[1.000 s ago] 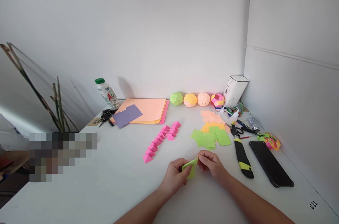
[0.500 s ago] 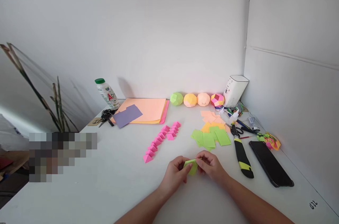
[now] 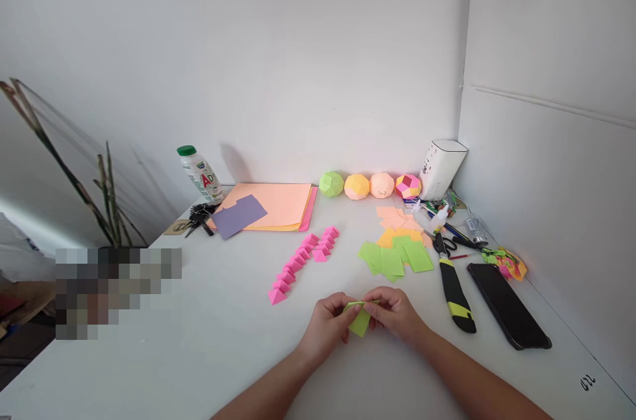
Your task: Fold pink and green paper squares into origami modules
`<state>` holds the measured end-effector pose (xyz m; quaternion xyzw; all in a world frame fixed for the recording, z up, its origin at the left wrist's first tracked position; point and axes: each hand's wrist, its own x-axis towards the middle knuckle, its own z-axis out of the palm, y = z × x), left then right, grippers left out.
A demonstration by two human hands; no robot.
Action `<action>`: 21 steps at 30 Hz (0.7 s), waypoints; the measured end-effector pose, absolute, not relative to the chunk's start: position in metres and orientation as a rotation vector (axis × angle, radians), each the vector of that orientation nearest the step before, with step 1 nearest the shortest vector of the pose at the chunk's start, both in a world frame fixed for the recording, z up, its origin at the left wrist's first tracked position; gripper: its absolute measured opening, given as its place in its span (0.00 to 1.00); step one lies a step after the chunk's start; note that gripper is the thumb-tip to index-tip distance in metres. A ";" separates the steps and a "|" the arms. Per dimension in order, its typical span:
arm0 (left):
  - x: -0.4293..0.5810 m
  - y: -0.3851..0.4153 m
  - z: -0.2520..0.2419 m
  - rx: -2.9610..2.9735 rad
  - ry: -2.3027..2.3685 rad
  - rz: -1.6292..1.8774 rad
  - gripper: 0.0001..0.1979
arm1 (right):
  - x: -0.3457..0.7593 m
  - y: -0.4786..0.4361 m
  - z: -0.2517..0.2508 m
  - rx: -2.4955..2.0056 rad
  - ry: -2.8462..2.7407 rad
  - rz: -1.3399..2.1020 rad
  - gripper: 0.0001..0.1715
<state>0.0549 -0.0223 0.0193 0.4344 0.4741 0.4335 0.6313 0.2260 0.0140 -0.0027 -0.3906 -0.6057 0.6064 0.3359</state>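
Observation:
A small piece of lime-green paper [image 3: 360, 322] is held between my two hands, just above the white table. My left hand [image 3: 332, 322] pinches its left side, thumb in front. From the other side, my right hand [image 3: 393, 313] grips the top edge between thumb and fingers. That edge looks folded over; the fingers hide part of it. Beyond my hands lie loose green paper squares [image 3: 392, 260], with orange ones [image 3: 392, 236] beneath. Ahead on the left, folded pink paper pieces [image 3: 293, 265] stand in two rows.
Right of my hands lie a black-and-yellow utility knife [image 3: 453, 294], a phone [image 3: 507, 307] and scissors [image 3: 441, 244]. Paper balls [image 3: 356, 187] line the wall beside a white container [image 3: 442, 169]. Back left are coloured sheets [image 3: 278, 205], purple paper [image 3: 239, 216], keys [image 3: 201, 216] and a bottle [image 3: 203, 176].
My right hand has shifted slightly left and down along the green paper's top edge, bringing its thumb nearer my left thumb. More of the paper's lower part shows.

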 end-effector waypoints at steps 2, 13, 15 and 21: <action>0.055 -0.022 0.020 0.993 1.086 0.992 0.20 | 0.226 0.014 -0.002 -1.014 -1.584 1.580 0.13; 0.054 -0.023 0.020 1.004 1.075 0.988 0.19 | 0.226 0.014 0.000 -1.016 -1.571 1.613 0.14; 0.053 -0.023 0.020 1.000 1.067 0.993 0.19 | 0.226 0.014 0.002 -1.016 -1.571 1.614 0.13; 0.052 -0.025 0.020 1.045 1.023 1.002 0.20 | 0.225 0.013 0.006 -1.010 -1.536 1.650 0.13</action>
